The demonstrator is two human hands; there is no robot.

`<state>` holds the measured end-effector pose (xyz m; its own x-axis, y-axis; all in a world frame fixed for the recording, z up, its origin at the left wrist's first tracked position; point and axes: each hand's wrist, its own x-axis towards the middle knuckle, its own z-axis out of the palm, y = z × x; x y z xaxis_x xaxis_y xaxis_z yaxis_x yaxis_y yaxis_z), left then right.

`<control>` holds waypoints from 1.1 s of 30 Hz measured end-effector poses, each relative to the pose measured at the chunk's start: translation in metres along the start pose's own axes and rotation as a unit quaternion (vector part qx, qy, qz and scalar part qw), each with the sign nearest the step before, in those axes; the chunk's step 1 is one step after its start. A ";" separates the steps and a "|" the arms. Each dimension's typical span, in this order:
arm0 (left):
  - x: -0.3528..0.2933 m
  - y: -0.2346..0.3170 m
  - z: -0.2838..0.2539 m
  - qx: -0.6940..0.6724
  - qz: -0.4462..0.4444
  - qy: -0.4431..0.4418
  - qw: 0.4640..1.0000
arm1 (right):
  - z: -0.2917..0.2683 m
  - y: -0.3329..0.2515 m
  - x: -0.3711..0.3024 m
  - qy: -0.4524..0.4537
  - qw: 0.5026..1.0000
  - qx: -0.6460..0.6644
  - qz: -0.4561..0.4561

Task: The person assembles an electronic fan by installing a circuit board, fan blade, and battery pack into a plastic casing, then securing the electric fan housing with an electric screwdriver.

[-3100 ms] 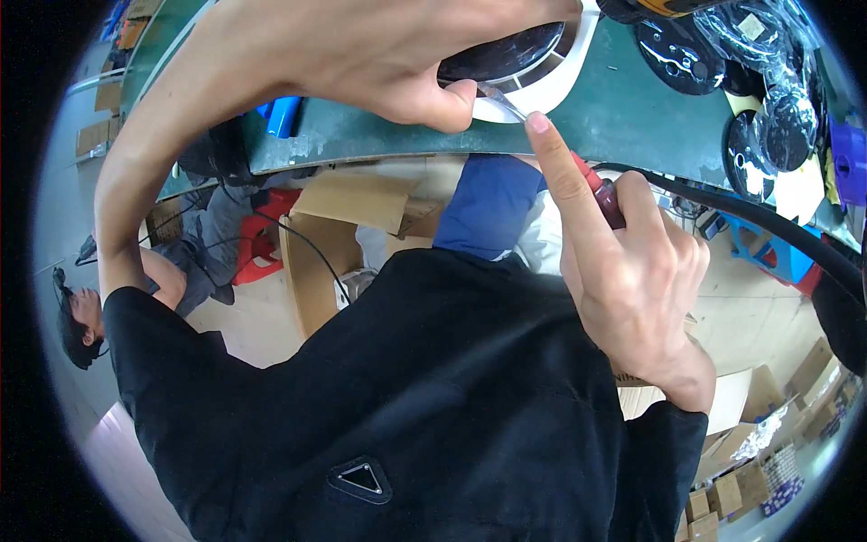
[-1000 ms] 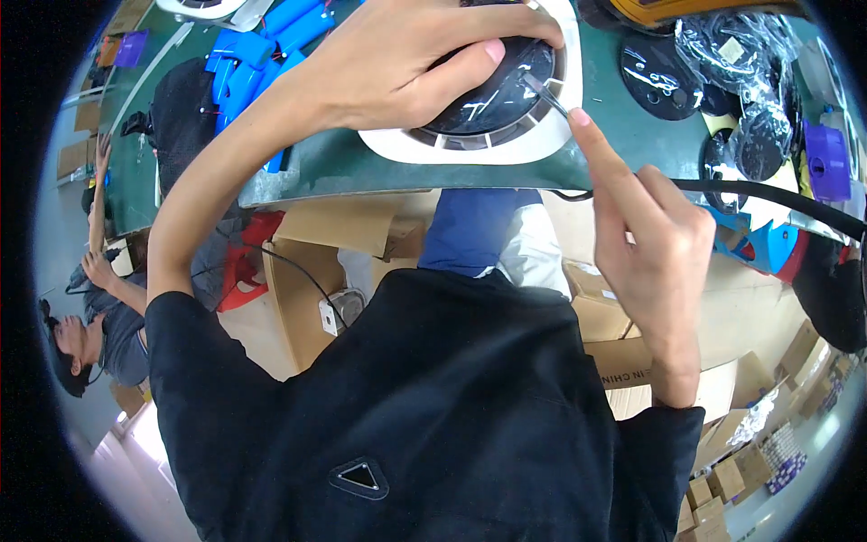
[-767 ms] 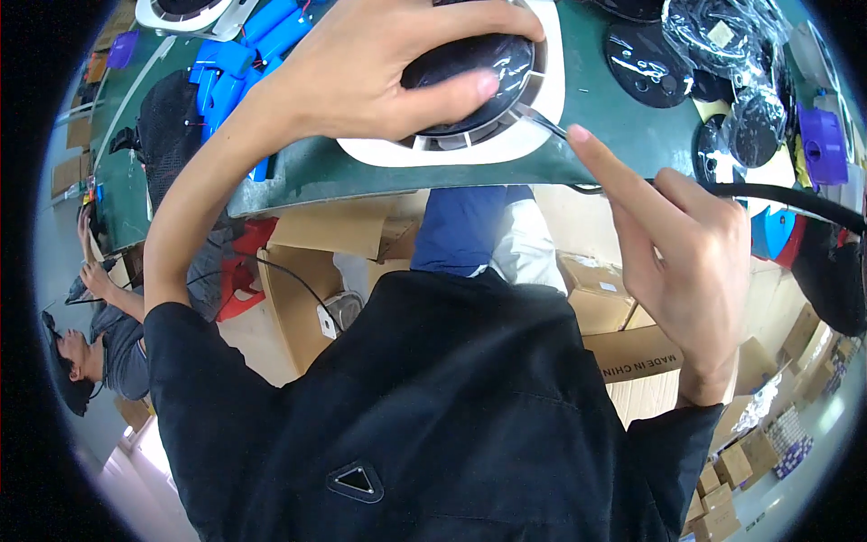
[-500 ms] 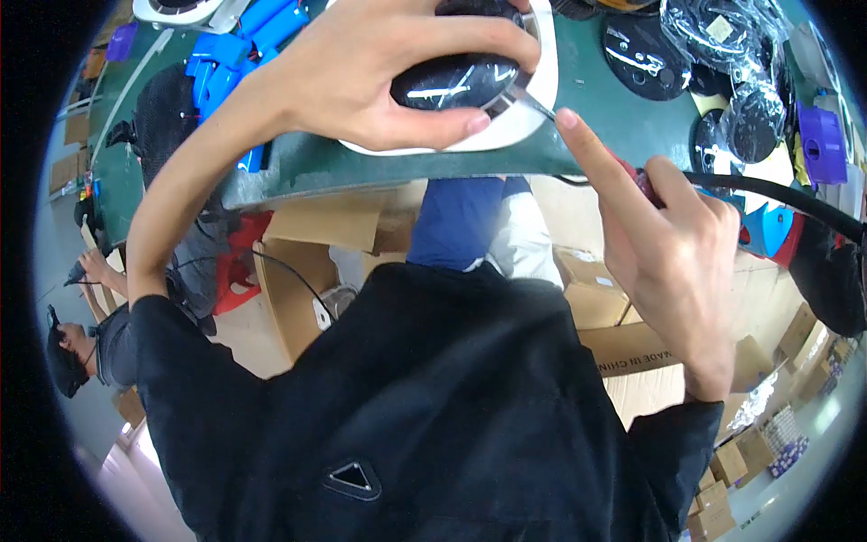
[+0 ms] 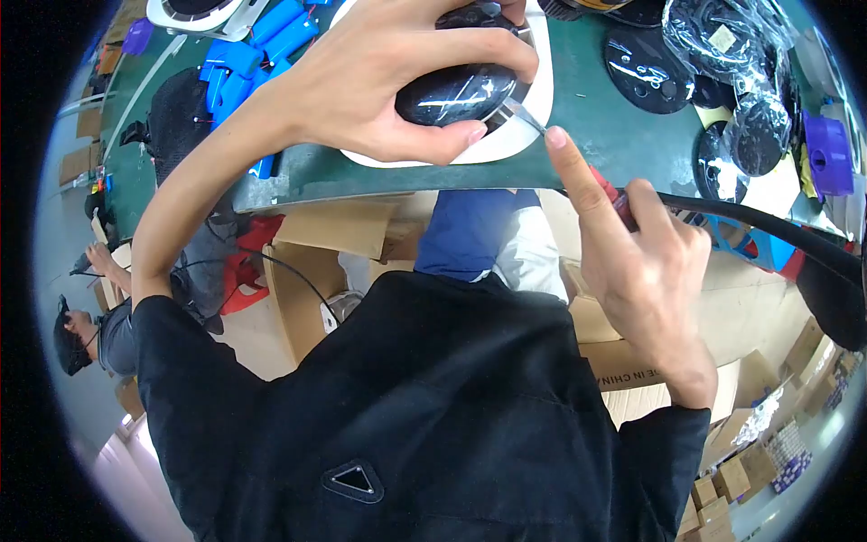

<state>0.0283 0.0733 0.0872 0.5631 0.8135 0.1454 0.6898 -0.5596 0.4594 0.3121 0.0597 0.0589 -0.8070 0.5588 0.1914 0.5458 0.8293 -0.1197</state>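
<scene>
My left hand [image 5: 361,95] wraps over a glossy black rounded part [image 5: 456,93] with a silvery edge, thumb on the near side and fingers across the top. The part sits on a white rounded base [image 5: 521,135] near the table's front edge. In my right hand [image 5: 632,262] is a red-handled tool [image 5: 607,187] with a thin metal shaft and a flat tip. My index finger stretches along it, and the tip meets the right end of the black part's silvery edge. My palm and fingers hide much of the handle, and my left hand covers part of the black piece.
Blue wrapped cylinders [image 5: 244,61] with wires lie left on the green table [image 5: 587,113]. Black discs [image 5: 648,70], plastic-wrapped parts [image 5: 757,122] and a purple part [image 5: 828,155] are at right. A black cable [image 5: 768,212] passes my right hand. Cardboard boxes [image 5: 307,280] stand below; another person [image 5: 113,334] works at far left.
My right hand has shifted slightly left, with the tool's tip still at the silvery edge. My left hand keeps its grip. The whole view has moved a little.
</scene>
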 end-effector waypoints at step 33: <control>-0.014 -0.019 0.018 0.135 0.070 0.024 0.988 | 0.018 0.023 0.007 0.062 0.997 -0.004 -0.038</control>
<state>0.0158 0.0691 0.0606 0.6440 0.7278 0.2357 0.7066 -0.6840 0.1814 0.3147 0.0835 0.0396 -0.8122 0.4884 0.3190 0.4858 0.8690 -0.0934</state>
